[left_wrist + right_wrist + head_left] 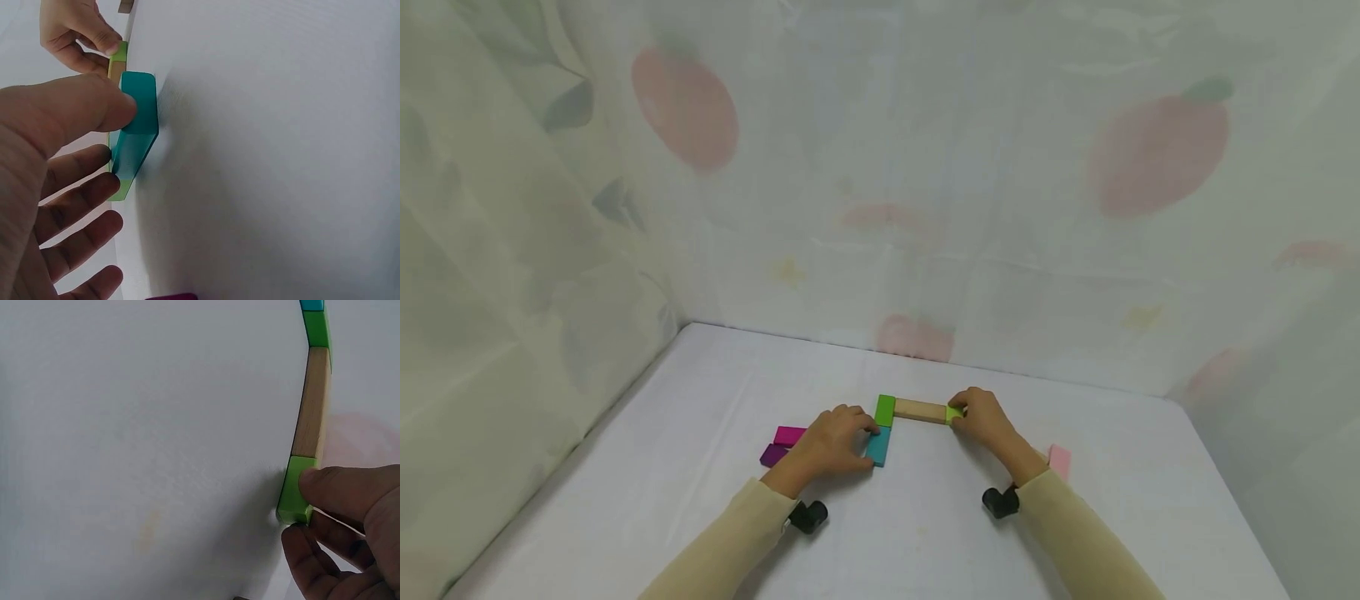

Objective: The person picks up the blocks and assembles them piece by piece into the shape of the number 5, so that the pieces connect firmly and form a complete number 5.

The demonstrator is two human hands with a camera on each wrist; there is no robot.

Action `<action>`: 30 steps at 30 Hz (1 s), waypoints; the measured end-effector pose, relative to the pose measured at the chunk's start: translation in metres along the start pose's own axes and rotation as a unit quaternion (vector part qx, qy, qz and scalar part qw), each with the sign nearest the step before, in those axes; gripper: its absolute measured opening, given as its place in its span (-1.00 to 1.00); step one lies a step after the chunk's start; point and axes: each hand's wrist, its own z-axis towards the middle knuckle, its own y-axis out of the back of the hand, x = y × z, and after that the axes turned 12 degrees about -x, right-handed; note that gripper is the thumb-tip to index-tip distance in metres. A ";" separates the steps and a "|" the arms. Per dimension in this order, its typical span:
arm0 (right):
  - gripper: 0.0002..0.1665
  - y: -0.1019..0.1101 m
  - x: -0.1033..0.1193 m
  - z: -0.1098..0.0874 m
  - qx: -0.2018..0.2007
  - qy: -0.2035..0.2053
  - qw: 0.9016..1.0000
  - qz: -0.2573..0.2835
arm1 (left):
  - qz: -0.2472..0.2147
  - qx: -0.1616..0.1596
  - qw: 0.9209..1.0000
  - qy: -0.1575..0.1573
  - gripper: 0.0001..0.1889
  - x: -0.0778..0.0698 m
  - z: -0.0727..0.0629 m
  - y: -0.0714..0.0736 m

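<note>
The teal block [877, 447] is pinched in the left hand [833, 442], green block [885, 410] touching its far end. A wooden block [921, 411] runs from there to the lime block [295, 487], which the right hand [987, 419] pinches. Pink block [1059, 461] beside the right wrist, maybe another half hidden there.
</note>
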 end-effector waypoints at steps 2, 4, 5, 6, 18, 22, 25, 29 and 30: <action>-0.74 0.000 -0.001 0.000 0.003 0.002 1.000 -0.005 | 0.001 0.001 1.000 -0.002 -0.59 -0.001 0.000 0.000; -0.74 0.001 -0.001 0.001 0.005 0.002 1.000 -0.009 | -0.003 0.002 1.000 -0.005 -0.60 -0.001 0.001 0.001; -0.74 0.001 -0.002 0.000 0.006 0.003 1.000 -0.012 | -0.006 0.002 1.000 -0.007 -0.60 -0.002 0.001 0.001; -0.74 0.001 -0.002 0.000 0.006 0.004 1.000 -0.013 | -0.007 0.001 1.000 -0.008 -0.61 -0.002 0.001 0.001; -0.67 0.002 -0.002 -0.004 0.002 0.000 1.000 0.000 | -0.001 0.004 1.000 -0.008 -0.64 -0.004 0.002 0.003; -0.63 0.008 -0.003 -0.006 0.009 0.009 1.000 -0.006 | -0.004 0.003 1.000 -0.008 -0.64 -0.004 0.002 0.003; -0.62 0.017 -0.005 -0.009 0.007 0.018 1.000 -0.013 | -0.004 -0.002 1.000 -0.009 -0.65 -0.004 0.001 0.003; -0.65 0.030 -0.008 -0.015 -0.005 0.024 1.000 -0.020 | 0.000 -0.008 1.000 -0.016 -0.67 -0.002 0.000 0.004; -0.66 0.033 -0.009 -0.017 -0.006 0.020 1.000 -0.022 | 0.001 -0.010 1.000 -0.018 -0.68 -0.002 0.000 0.004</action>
